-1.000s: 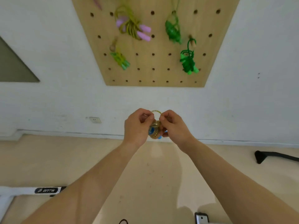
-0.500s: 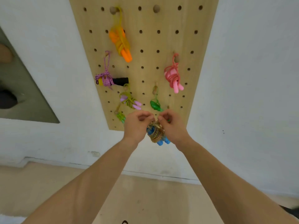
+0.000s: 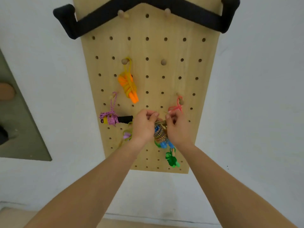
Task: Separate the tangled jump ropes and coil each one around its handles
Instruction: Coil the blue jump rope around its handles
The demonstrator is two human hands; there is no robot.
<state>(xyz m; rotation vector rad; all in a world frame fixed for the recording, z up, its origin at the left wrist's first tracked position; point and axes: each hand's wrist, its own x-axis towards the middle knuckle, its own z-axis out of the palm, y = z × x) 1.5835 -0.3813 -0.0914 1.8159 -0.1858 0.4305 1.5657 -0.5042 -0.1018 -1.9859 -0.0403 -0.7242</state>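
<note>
Left hand and right hand each pinch the coiled jump rope.

coiled rope between left hand and right hand, in front of pegboard lower half; top bundle up-left, side bundle left, bottom bundle below.

i read no text, label, brand, number or sign anywhere in view. coiled jump rope between left hand and right hand: no print legible on its blue handles. black-and-yellow handle just left of left hand: too blurred to tell any marking. pegboard above hands: plain wood and holes, nothing written.
</note>
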